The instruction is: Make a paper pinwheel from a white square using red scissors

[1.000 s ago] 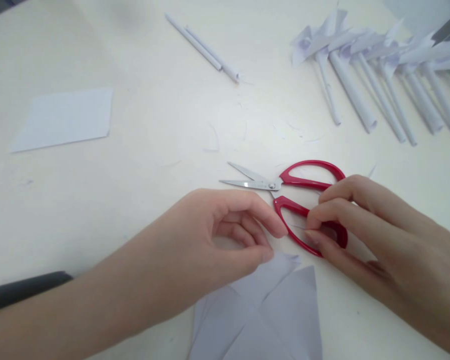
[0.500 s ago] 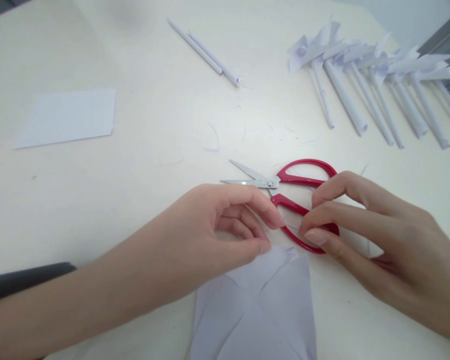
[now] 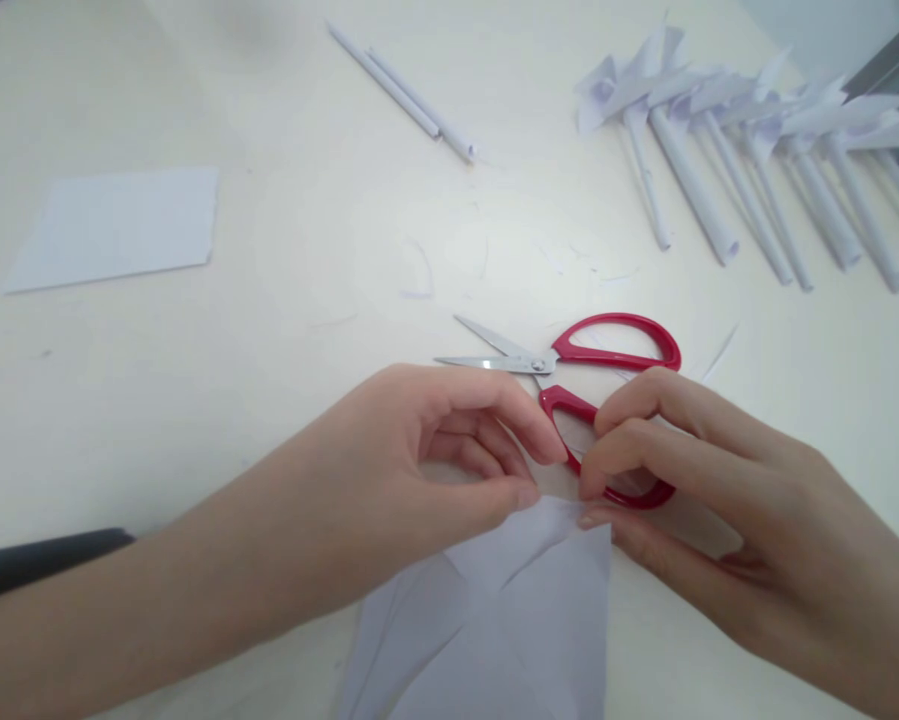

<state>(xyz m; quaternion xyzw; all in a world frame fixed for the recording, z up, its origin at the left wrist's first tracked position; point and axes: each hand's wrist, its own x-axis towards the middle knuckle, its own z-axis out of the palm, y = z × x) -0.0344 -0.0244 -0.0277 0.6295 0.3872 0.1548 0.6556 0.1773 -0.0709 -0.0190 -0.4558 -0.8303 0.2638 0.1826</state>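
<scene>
A creased, cut sheet of pale paper [image 3: 509, 630] lies at the table's near edge. My left hand [image 3: 419, 470] is curled, thumb and fingers pinching the paper's top corner. My right hand [image 3: 704, 500] reaches in from the right, its fingertips pinched on the paper's upper right corner, lying over the lower handle of the red scissors [image 3: 599, 390]. The scissors rest on the table with their blades slightly apart, pointing left.
A row of several rolled paper sticks with paper pinwheel heads [image 3: 741, 150] lies at the back right. Two thin paper rolls [image 3: 404, 95] lie at the back centre. A loose paper rectangle [image 3: 115, 230] sits at the left. Thin paper trimmings [image 3: 419, 280] are scattered mid-table.
My right hand has slid left off the scissors handle area onto the paper's upper right corner. The paper has shifted slightly. My left hand has stayed nearly still.
</scene>
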